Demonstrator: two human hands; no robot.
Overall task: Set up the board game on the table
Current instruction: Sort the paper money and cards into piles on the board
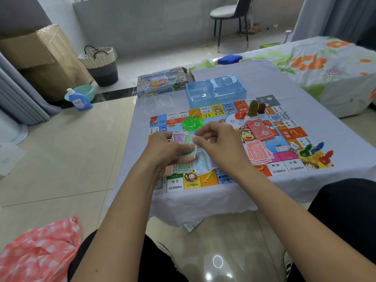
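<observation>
Hands meet at the frame's centre above the game board [284, 147] spread on the table [305, 94]. The left hand [162, 149] curls round a stack of play money [184, 139], thumb on top; the right hand [219, 139] pinches the top green note. Red notes [257, 151] lie right of centre, pawns [317, 152] further right, the blue tray [215, 90] above.

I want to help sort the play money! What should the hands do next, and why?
Probably peel the top green note off the stack in the left hand and lay it on the green pile below; the right hand already pinches its edge.
</observation>
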